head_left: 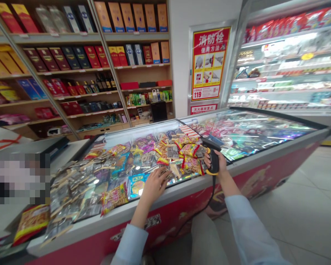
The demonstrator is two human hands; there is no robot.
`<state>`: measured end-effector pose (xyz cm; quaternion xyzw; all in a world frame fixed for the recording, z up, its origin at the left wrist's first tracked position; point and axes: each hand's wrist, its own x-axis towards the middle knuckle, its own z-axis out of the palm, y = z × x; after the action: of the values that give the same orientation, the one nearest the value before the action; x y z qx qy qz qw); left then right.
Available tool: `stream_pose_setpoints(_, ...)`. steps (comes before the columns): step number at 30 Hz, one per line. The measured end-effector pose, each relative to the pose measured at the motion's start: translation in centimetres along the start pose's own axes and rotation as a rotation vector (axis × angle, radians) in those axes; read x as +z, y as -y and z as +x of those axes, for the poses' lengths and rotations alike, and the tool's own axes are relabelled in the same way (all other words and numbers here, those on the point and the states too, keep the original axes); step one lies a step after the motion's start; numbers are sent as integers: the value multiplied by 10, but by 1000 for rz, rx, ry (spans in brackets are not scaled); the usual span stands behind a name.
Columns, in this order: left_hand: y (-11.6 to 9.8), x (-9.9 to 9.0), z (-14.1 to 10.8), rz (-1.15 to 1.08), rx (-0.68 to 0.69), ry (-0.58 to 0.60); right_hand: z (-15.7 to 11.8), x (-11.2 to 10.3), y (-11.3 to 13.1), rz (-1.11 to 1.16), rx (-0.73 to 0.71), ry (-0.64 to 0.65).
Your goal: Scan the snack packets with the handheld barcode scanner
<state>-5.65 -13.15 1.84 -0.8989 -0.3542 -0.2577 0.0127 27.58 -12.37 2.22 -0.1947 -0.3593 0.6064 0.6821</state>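
Observation:
My right hand (220,162) is wrapped round the grip of a black and yellow barcode scanner (214,162). Its cable hangs down in front of the freezer. Over the glass top of the chest freezer (182,189), my left hand (156,182) reaches out, fingers stretched, at some small clear-and-dark packets. Whether it touches one I cannot tell. Between the hands lie several red and yellow snack bags (192,165) in a loose pile. A blue packet (137,185) is just left of my left hand, with a pink and yellow snack bag (114,198) farther left.
Many clear packets with wooden sticks (71,191) cover the freezer's left end. A counter stands at far left, beside a red and yellow bag (32,222). Shelves of boxed goods (71,59) line the back wall. A lit refrigerated display (287,73) is at right.

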Motion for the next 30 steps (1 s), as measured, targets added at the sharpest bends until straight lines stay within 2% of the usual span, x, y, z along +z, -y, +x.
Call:
stream_pose_setpoints(14, 2, 3, 0, 11, 8, -3, -2, 12, -4, -187, 71, -94)
stream_pose_setpoints(19, -3, -1, 0, 16, 12, -37, -5, 18, -2, -273, 33, -111)
stream_pose_setpoints(22, -6, -12, -4, 12, 7, -110, -9, 28, 3, -269, -13, -130)
stream_pose_setpoints(24, -3, -26, -9, 19, -43, -178, -12, 36, 7, -271, -46, -133)
stream_pose_setpoints(27, 9, -53, -18, 62, -121, -279, -13, 54, 10, -297, -63, -134)
stream_pose_setpoints(30, 28, -84, -29, 117, -174, -349, -9, 83, 5, -311, -49, -61)
